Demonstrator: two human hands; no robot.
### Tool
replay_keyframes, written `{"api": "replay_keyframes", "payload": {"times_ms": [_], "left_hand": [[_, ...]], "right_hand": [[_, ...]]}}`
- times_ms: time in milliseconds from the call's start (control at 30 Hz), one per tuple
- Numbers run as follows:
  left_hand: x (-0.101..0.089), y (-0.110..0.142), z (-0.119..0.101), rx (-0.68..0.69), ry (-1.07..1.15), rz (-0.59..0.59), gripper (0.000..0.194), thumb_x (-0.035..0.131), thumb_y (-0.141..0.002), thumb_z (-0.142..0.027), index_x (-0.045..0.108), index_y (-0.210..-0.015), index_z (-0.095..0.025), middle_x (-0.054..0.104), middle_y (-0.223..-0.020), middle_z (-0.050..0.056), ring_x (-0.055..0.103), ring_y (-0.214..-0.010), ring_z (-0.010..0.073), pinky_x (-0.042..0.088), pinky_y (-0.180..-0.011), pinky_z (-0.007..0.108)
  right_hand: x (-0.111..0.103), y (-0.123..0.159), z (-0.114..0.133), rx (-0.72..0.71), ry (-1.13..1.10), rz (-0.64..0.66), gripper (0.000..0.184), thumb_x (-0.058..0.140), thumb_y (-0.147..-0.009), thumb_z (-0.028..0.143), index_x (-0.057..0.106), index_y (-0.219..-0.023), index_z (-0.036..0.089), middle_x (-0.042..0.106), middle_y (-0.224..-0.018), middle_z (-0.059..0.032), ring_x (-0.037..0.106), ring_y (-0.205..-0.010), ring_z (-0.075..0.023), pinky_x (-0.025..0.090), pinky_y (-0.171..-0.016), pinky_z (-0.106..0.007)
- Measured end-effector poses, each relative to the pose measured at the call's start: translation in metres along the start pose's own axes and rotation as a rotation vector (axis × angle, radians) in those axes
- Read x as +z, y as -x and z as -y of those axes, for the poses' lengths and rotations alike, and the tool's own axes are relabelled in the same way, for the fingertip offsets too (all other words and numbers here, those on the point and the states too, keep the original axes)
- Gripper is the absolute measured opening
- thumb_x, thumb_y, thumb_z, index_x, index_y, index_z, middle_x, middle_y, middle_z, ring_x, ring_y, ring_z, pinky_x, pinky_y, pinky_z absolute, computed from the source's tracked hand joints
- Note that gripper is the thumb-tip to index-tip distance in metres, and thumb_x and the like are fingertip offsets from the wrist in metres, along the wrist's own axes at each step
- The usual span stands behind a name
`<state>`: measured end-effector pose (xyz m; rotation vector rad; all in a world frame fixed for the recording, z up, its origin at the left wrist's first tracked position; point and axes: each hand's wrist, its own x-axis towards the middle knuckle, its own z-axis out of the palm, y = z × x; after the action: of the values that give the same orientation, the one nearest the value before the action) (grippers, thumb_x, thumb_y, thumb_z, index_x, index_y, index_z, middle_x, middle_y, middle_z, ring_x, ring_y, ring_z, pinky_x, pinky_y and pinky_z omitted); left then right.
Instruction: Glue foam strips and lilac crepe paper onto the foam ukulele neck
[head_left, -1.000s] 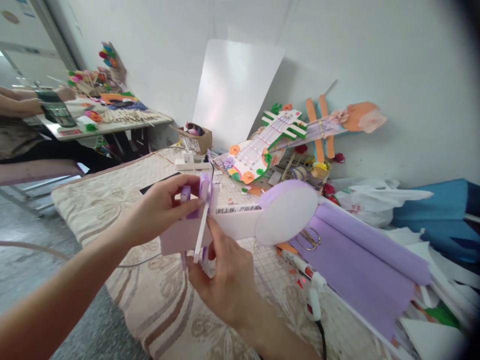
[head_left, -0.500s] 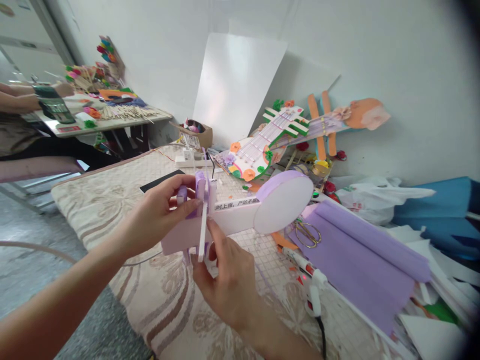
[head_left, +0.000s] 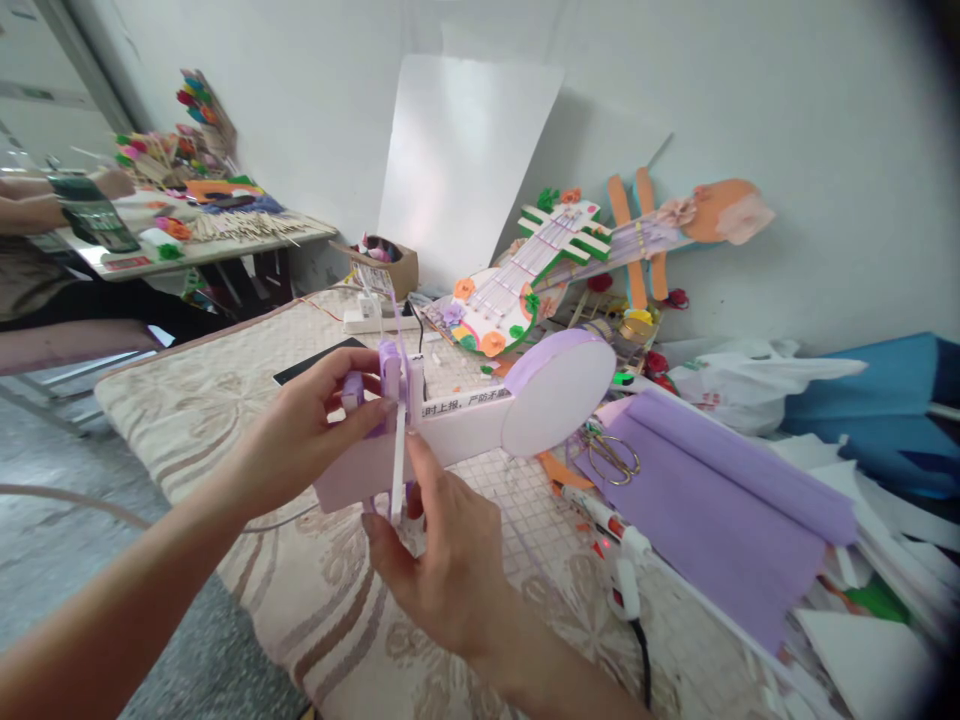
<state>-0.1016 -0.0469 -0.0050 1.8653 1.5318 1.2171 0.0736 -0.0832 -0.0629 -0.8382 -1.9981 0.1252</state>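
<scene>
I hold a foam model instrument (head_left: 480, 415) with a white neck and a round purple-edged body above the patterned mat (head_left: 210, 400). My left hand (head_left: 307, 430) is closed on the neck's near end, thumb and fingers pinching the small purple pegs (head_left: 390, 375). My right hand (head_left: 431, 555) reaches up from below, its fingers pinching the thin white cross strip (head_left: 397, 460) that stands across the neck.
A glue gun (head_left: 619, 560), scissors (head_left: 611, 455), a grid cutting mat (head_left: 517, 500) and purple crepe paper (head_left: 720, 500) lie to the right. Finished paper guitars (head_left: 525, 285) lean on the wall. Another person's arms (head_left: 45, 200) work at a far-left table (head_left: 195, 245).
The view and the model have drifted slightly left. Both hands keep the same grips on the neck and strip.
</scene>
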Motion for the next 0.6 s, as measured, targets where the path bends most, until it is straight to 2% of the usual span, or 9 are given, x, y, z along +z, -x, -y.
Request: {"api": "replay_keyframes", "payload": {"times_ms": [200, 400, 600], "left_hand": [[0.0016, 0.0004, -0.0057, 0.007, -0.003, 0.018, 0.027, 0.063, -0.086, -0.034, 0.058, -0.11, -0.022, 0.065, -0.094, 0.001, 0.062, -0.077, 0.0132, 0.051, -0.06, 0.02], [-0.0047, -0.0016, -0.0024, 0.034, 0.072, 0.126, 0.034, 0.064, -0.087, -0.033, 0.056, -0.118, -0.023, 0.065, -0.105, 0.002, 0.063, -0.087, 0.013, 0.052, -0.066, 0.019], [-0.0036, -0.001, -0.0041, 0.003, 0.138, 0.132, 0.035, 0.061, -0.083, -0.026, 0.057, -0.117, -0.02, 0.065, -0.105, 0.003, 0.062, -0.084, 0.0126, 0.053, -0.067, 0.02]], "right_hand": [[0.0005, -0.004, -0.0017, -0.026, 0.014, 0.003, 0.052, 0.046, -0.099, 0.032, 0.038, -0.143, 0.006, 0.072, -0.087, -0.0082, 0.063, -0.063, -0.017, 0.054, -0.058, -0.03], [-0.0019, -0.0043, -0.0042, -0.019, -0.003, 0.011, 0.05, 0.048, -0.098, 0.028, 0.038, -0.144, 0.01, 0.074, -0.097, -0.0094, 0.058, -0.056, -0.0143, 0.054, -0.058, -0.029], [-0.0054, -0.0042, -0.0042, 0.006, -0.07, 0.028, 0.052, 0.051, -0.098, 0.027, 0.037, -0.146, 0.015, 0.069, -0.08, -0.0012, 0.059, -0.057, -0.0136, 0.053, -0.057, -0.026]]}}
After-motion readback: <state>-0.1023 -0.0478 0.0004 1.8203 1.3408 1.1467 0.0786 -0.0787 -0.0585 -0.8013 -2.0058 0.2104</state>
